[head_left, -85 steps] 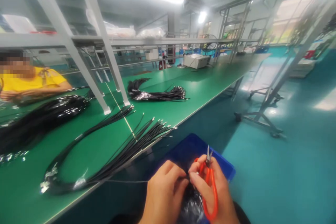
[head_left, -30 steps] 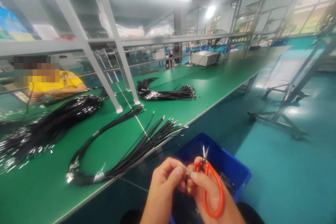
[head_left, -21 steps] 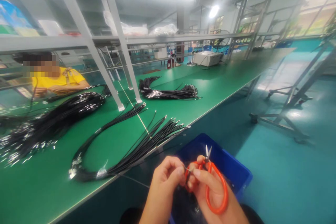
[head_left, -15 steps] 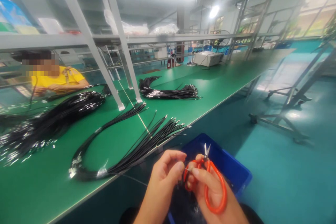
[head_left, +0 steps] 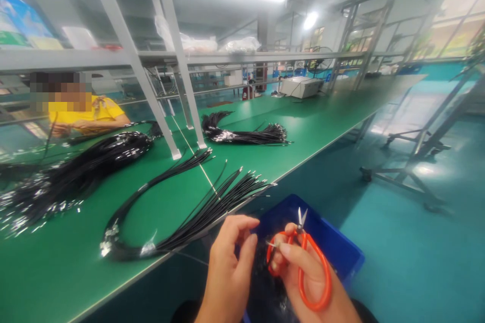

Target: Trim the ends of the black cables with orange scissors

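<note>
My right hand point(head_left: 299, 265) is closed around red-handled scissors point(head_left: 316, 298), whose short blades point up and stand slightly apart. Between its thumb and forefinger is a small pale tip with something dark and thin beneath it. To its left, my left hand point(head_left: 233, 257) has thumb and fingers apart, with nothing between them. Both hands are over a blue bin point(head_left: 341, 247) with dark contents. Beyond them, a curved bundle of black cables point(head_left: 129, 202) lies on the green table point(head_left: 49, 272), its metal-tipped ends near the table's edge.
A large heap of black cables point(head_left: 94, 161) lies at the left, and another bundle point(head_left: 250, 134) farther back. Metal shelf posts point(head_left: 185, 75) rise from the table. A person in yellow point(head_left: 106, 111) sits across it. A wheeled metal frame point(head_left: 405, 171) stands at the right.
My left hand has moved slightly left, away from my right hand, and its thumb and fingers have parted. The scissors have shifted slightly right with my right hand.
</note>
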Demonstrator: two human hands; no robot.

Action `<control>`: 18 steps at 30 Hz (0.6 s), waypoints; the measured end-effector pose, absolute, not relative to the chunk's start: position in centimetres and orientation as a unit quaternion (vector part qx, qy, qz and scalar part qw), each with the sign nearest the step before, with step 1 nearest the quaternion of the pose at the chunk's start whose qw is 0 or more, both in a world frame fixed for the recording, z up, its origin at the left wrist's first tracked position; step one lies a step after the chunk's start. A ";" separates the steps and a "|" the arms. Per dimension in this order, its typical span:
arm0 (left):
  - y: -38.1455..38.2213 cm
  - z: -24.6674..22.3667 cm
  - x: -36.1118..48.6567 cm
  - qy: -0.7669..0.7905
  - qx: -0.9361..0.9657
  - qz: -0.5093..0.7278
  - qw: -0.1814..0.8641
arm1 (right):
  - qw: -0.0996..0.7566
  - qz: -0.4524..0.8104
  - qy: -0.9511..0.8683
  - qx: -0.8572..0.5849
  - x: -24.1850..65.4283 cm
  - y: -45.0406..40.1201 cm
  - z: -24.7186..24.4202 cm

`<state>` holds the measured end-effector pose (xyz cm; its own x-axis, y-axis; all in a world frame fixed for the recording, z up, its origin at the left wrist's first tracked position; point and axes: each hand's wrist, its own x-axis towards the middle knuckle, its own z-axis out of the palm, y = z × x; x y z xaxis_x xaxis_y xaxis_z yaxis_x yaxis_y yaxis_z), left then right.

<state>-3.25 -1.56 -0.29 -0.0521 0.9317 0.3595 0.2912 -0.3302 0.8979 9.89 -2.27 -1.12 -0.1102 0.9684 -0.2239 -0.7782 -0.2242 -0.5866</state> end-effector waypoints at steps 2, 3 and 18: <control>-1.7 -0.2 -3.4 0.476 0.718 0.486 0.148 | 0.601 0.727 -0.157 -0.294 9.8 -2.3 -1.0; -1.8 -0.2 -3.4 0.462 0.749 0.468 0.080 | 0.600 0.728 -0.152 -0.296 9.8 -2.3 -0.9; -2.3 -0.8 -3.0 0.435 0.525 0.501 0.533 | 0.623 0.712 -0.138 -0.295 8.9 -2.0 0.1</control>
